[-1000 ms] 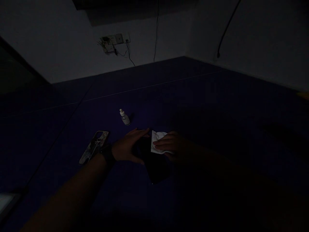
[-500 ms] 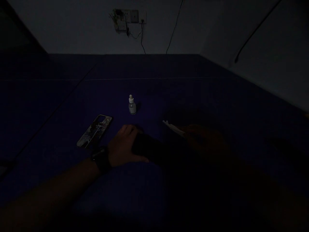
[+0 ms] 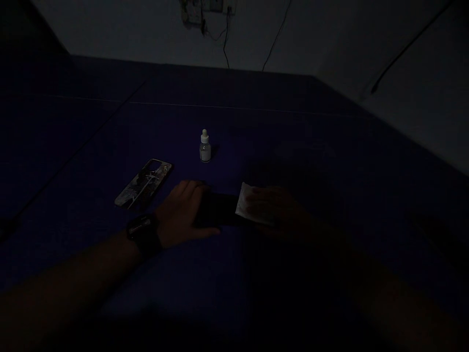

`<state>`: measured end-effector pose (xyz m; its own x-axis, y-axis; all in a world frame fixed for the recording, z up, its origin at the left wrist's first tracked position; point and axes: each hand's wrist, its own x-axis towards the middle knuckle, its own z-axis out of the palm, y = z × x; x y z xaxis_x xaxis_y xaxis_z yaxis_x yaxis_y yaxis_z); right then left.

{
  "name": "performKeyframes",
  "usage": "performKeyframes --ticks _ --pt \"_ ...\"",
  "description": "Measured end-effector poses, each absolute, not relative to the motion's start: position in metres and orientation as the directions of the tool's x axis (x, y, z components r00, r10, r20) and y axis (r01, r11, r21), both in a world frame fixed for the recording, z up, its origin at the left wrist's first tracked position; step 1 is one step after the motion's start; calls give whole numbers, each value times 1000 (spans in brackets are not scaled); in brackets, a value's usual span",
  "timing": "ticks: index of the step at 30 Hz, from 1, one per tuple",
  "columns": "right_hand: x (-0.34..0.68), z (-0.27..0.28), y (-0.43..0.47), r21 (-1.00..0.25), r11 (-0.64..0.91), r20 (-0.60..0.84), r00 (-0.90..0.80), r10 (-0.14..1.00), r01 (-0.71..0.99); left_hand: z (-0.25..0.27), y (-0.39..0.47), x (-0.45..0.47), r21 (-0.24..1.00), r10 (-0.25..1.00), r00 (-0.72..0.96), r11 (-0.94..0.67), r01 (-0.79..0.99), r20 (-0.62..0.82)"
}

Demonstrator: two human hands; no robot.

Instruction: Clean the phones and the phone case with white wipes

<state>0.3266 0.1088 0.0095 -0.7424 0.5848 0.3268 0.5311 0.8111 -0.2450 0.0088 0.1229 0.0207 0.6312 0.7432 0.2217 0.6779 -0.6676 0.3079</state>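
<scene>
The scene is very dark. My left hand [image 3: 183,208], with a watch [image 3: 142,228] on the wrist, grips the left end of a black phone [image 3: 222,209] between thumb and fingers. The phone lies flat on the blue surface, its details lost in shadow. My right hand [image 3: 278,208] presses a folded white cloth or tissue [image 3: 245,203] onto the phone's right part with its fingers laid over it. A patterned phone case [image 3: 143,185] rests to the left of my left hand. Beyond the hands stands a small dropper bottle [image 3: 205,147] with a white top.
The blue surface [image 3: 176,129] reaches back to a pale wall [image 3: 128,34]. Sockets and a plug [image 3: 210,10] are on that wall, with thin cables [image 3: 276,36] hanging down. Another dark cable [image 3: 406,46] runs along the right wall.
My right hand has brought the white cloth left and laid it down flat on the phone; before, it was held edge-on to the right. My left hand still grips the phone. The view has tilted down.
</scene>
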Motion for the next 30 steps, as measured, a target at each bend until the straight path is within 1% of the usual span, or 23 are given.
performKeyframes --ticks 2,5,7,9,11,12,15,17,22,24,27,28,30 --pt "326 10 110 -230 802 298 -745 597 551 21 125 4 345 707 673 -700 625 218" --pt "326 15 105 -202 781 235 -745 624 591 20 127 1 376 697 683 -706 599 220" --pt "327 20 98 -207 797 218 -768 602 567 20 129 0 390 700 675 -702 595 231" --pt "329 23 93 -238 826 218 -800 558 511 20 130 0 400 696 678 -706 584 238" --pt "331 23 91 -273 827 216 -807 550 491 21 132 -1 399 689 688 -711 580 228" --pt "331 22 92 -289 812 218 -791 572 507 22 133 -2 391 684 696 -715 580 217" --pt "330 16 99 -326 722 243 -684 688 610 24 138 -7 358 657 735 -736 575 169" --pt "330 14 101 -353 682 245 -640 728 640 25 141 -11 349 640 754 -747 566 147" --pt "333 20 89 -401 717 170 -723 670 570 22 145 -17 359 646 745 -743 565 165" --pt "332 20 88 -384 695 141 -705 695 608 20 146 -18 360 637 753 -749 556 163" --pt "330 16 97 -344 643 169 -628 760 685 17 148 -19 343 625 767 -759 554 145" --pt "330 15 100 -340 637 185 -615 766 691 17 148 -19 332 627 766 -758 561 138" --pt "331 14 101 -354 663 200 -639 743 660 16 149 -19 316 637 761 -752 578 125"
